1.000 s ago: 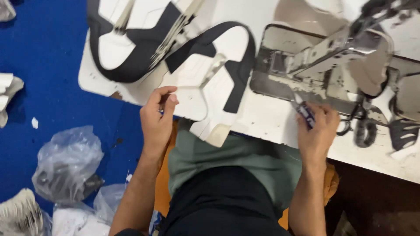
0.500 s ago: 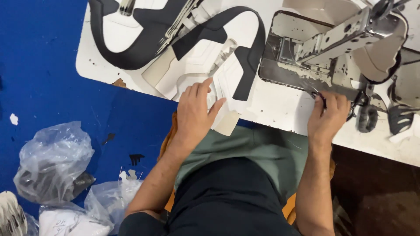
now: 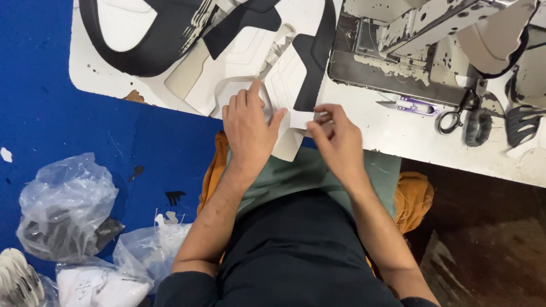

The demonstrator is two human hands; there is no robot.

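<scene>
Since the earlier frame, the right hand (image 3: 335, 139) has been brought away from the sewing machine's edge to the near edge of the white work surface (image 3: 398, 133), just beside the left hand (image 3: 247, 128). Its fingers are pinched closed on the edge of a flat white shoe-upper panel (image 3: 284, 85) that overhangs the surface. The left hand is laid open and flat on that same panel, fingers spread, pressing it down. Black curved trim pieces (image 3: 313, 62) are seen overlapping the panel, with more black-and-white cut pieces (image 3: 131, 34) stacked further left. A worn grey sewing machine (image 3: 409, 40) occupies the right of the surface; purple-handled thread snips (image 3: 418, 105) and small black-handled scissors (image 3: 452, 119) lie just in front of it. Clear plastic bags of parts (image 3: 62, 204) rest on the blue floor (image 3: 40, 102) to the left.
</scene>
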